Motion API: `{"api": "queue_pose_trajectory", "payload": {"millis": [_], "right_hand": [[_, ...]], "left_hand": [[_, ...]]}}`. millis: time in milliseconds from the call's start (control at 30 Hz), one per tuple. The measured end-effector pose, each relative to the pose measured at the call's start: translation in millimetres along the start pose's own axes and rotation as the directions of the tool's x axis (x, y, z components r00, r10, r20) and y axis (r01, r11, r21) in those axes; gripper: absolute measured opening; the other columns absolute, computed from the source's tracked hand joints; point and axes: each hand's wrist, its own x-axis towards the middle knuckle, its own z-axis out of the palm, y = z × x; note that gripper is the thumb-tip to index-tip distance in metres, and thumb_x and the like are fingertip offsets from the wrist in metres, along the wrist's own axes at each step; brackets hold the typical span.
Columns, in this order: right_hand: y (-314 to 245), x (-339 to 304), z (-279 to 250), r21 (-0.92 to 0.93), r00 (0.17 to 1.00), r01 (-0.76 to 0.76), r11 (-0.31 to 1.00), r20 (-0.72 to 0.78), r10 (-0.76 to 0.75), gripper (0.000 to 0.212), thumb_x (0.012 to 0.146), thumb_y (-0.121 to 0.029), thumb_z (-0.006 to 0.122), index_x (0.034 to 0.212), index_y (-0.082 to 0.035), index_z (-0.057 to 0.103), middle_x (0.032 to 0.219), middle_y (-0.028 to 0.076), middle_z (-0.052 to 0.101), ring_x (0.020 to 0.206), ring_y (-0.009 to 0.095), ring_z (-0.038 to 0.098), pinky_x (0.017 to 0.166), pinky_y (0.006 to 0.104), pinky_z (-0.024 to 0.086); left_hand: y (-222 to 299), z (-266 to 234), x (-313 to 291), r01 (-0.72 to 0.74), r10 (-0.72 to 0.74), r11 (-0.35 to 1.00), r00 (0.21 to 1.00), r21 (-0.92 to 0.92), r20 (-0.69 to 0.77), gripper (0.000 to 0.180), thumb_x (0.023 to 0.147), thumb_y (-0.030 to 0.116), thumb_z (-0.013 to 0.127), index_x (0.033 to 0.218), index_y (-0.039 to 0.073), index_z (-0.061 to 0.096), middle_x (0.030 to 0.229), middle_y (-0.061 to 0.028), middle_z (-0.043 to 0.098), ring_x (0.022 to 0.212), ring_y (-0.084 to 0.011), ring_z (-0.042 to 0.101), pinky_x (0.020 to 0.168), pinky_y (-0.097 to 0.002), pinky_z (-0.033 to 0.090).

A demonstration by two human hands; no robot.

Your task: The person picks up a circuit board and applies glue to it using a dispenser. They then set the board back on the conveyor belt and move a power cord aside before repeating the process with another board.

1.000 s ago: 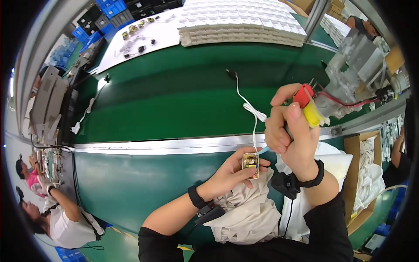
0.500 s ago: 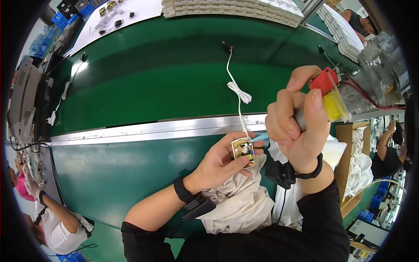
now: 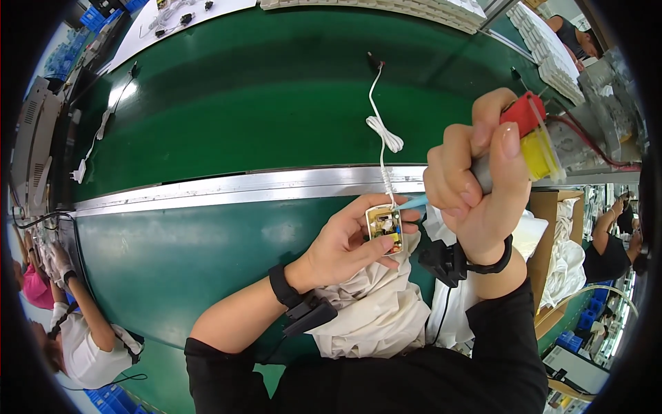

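My left hand (image 3: 336,243) grips a small open white charger case (image 3: 370,226) between thumb and fingers, its circuit board facing up. A coiled white cable (image 3: 384,134) runs from the case's far end over the metal rail, ending in a dark plug on the green surface. My right hand (image 3: 476,176) is wrapped round a grey glue dispenser (image 3: 482,172) with a yellow band and a red part under the fingers. Its pale blue nozzle (image 3: 412,202) points at the board's far corner, by the cable's entry; whether the tip touches cannot be told.
Crumpled cream cloth (image 3: 383,310) lies under my hands. A cardboard box (image 3: 545,241) of white bags stands at right. Another white cable (image 3: 100,131) lies at far left. Stacked white trays (image 3: 386,10) line the back. Co-workers sit on both sides.
The board and the nozzle stay together with little movement. The view has shifted slightly, and the cable's far end appears farther up and right.
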Motion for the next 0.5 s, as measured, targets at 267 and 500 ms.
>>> {"api": "queue_pose_trajectory", "payload": {"millis": [267, 500], "right_hand": [[-8.1, -9.9, 4.8, -0.176, 0.998, -0.035, 0.984, 0.035, 0.042, 0.034, 0.097, -0.046, 0.033, 0.099, -0.012, 0.037, 0.049, -0.003, 0.031, 0.037, 0.006, 0.026, 0.035, 0.0201, 0.023], [2.9, -27.8, 8.1, -0.043, 0.993, -0.051, 0.998, 0.107, 0.055, 0.033, 0.098, -0.045, 0.031, 0.101, -0.012, 0.036, 0.050, -0.003, 0.031, 0.037, 0.007, 0.027, 0.037, 0.0209, 0.024]], "left_hand": [[-15.2, -1.6, -3.8, 0.004, -0.004, 1.000, 1.000, 0.003, -0.014, 0.046, 0.091, 0.001, 0.049, 0.134, 0.007, 0.033, 0.128, -0.0128, 0.050, 0.116, -0.0200, 0.052, 0.080, -0.0311, 0.056], [-7.2, -11.7, -8.6, -0.005, -0.002, 0.998, 0.992, -0.058, -0.130, 0.042, 0.093, 0.004, 0.045, 0.133, 0.009, 0.035, 0.128, -0.0124, 0.051, 0.115, -0.0206, 0.053, 0.081, -0.0324, 0.056]]}}
